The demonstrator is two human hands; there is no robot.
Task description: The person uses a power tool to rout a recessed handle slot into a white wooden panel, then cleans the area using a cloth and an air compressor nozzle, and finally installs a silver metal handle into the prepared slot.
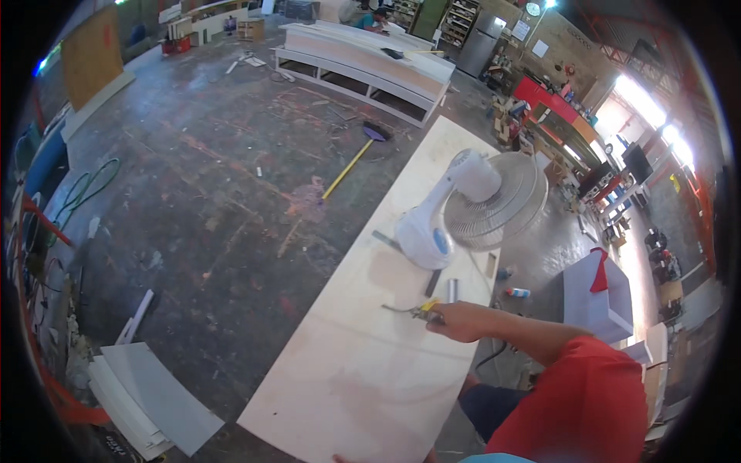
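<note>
From the right, my right hand (459,320) reaches over a long pale wooden board (363,339). Its fingers are closed around a small tool with a yellow part (427,307), whose thin dark end points left; the tool's exact kind is unclear. Just beyond the hand stand a silver cylinder (452,290) and a dark narrow bar (433,283). Farther along the board, a white desk fan (421,235) with a round wire cage leans right, near a flat grey strip (387,241). Only a sliver of my left hand (338,459) shows at the lower edge; its fingers are mostly hidden.
A broom (347,166) with a yellow handle lies on the dark floor. Flat panels (154,401) are stacked at lower left. A long white frame bench (363,62) stands at the back, with a person beyond it. A pale box (594,297) and a spray can (518,292) are right.
</note>
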